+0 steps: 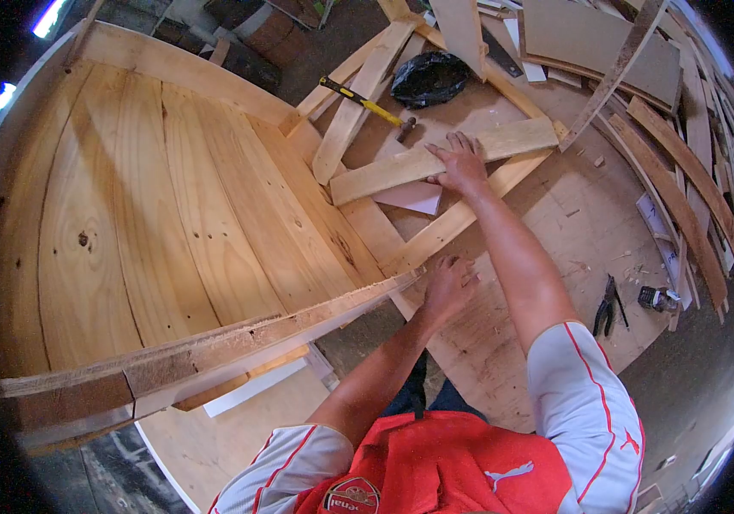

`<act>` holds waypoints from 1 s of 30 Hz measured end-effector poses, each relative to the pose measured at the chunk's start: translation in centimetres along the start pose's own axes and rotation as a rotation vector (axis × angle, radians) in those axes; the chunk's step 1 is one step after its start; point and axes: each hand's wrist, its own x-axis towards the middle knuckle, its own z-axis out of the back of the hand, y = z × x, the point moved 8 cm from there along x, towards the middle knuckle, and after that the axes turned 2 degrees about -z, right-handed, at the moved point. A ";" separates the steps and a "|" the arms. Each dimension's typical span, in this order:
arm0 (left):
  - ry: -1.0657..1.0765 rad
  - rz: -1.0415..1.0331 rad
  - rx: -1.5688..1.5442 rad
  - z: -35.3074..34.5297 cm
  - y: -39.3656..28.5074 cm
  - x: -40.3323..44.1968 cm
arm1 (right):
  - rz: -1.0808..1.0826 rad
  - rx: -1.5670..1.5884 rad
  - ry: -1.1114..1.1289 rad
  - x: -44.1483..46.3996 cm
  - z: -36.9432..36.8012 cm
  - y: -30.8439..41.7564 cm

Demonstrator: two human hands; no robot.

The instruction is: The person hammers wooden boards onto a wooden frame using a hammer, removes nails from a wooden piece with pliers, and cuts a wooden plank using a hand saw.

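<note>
My right hand [459,163] lies across a wooden board [508,141], its fingertips over the far edge and its thumb near the close edge. The board spans the wooden frame [444,233] attached to a large planked panel [170,214]. Closer to me, my left hand [451,287] is beside the frame's near corner with its fingers curled together; anything inside them is hidden. A hammer [371,107] with a yellow and black handle rests beyond the board, its head close to my right fingers. Another loose wooden strip [363,103] slants across the frame's left part.
A black plastic bag [429,79] sits inside the frame. Pliers [609,306] and a small dark container [658,298] lie on the plywood surface [504,360] at right. Stacked boards and curved offcuts [684,184] crowd the right side. White pieces [414,197] show under the board.
</note>
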 end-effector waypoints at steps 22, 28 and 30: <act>-0.899 -0.154 -1.033 16.6 -9.5 7.7 | 0.294 0.541 -0.721 -11.1 20.0 1.6; -0.991 -0.116 -0.828 19.9 -13.4 7.0 | 0.057 0.440 -0.587 -15.4 22.8 2.8; -0.898 -0.089 -0.817 18.0 -12.8 8.1 | -0.055 0.407 -0.562 -17.6 21.8 1.9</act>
